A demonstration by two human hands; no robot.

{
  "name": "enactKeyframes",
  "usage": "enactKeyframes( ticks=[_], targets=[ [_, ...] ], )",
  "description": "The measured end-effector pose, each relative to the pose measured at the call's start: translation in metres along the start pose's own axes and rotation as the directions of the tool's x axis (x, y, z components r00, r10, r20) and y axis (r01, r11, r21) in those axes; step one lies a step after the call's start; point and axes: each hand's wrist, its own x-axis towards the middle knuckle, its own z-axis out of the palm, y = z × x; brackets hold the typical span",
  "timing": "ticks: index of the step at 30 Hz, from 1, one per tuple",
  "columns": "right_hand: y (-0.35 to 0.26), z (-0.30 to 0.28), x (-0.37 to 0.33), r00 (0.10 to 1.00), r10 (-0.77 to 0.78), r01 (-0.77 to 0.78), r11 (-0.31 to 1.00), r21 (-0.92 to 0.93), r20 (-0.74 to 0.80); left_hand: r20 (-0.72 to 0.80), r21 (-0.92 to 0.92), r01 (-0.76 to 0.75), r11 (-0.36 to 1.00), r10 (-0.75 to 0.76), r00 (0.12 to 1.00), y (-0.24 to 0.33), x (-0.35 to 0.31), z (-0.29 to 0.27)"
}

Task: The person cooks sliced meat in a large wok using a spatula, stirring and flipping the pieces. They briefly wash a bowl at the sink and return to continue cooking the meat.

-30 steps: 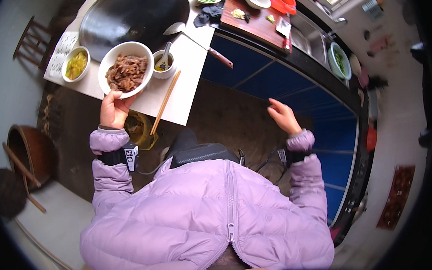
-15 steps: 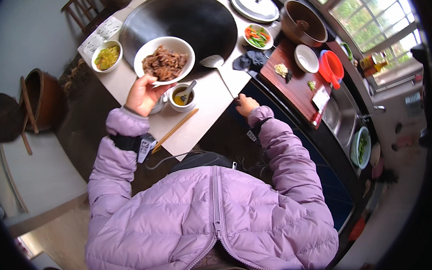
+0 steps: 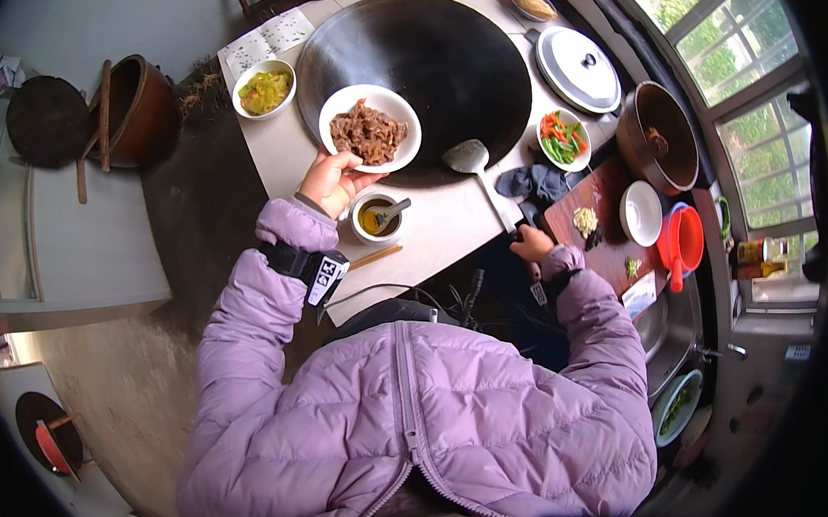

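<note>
Over the near left edge of the big black wok (image 3: 460, 76), it's the white bowl (image 3: 410, 131) heaped with sliced meat (image 3: 365, 133), and the left hand (image 3: 331, 180) has it: thumb at the near rim, fingers tucked beneath. Across to the right hand (image 3: 532, 244), and those fingers are curled tight around the handle of the metal spatula (image 3: 493, 195), its blade at the wok's near rim. Just below the bowl, a cup (image 3: 356, 222) of dark liquid with a spoon (image 3: 394, 210) in it, chopsticks (image 3: 374, 257) close by. Further right, pepper strips (image 3: 562, 139) in red and green!
</note>
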Motion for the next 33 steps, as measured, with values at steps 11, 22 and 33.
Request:
enactKeyframes(
  ticks=[11, 22, 33],
  targets=[
    [-0.083, -0.092, -0.002, 0.934, -0.329, 0.346, 0.723, 0.599, -0.141, -0.26, 0.126, -0.015, 0.992, 0.048, 0.964, 0.004, 0.055, -0.006],
    [-0.142, -0.125, 0.047, 0.751, -0.645, 0.637, 0.764, -0.101, -0.14, -0.256, -0.026, 0.184, 0.983, -0.185, 0.949, 0.005, 0.114, -0.041],
    [-0.153, -0.137, 0.072, 0.73, -0.654, 0.569, 0.742, -0.354, -0.198, -0.337, 0.041, 0.181, 0.983, -0.157, 0.928, -0.003, 0.156, -0.052]
  ],
)
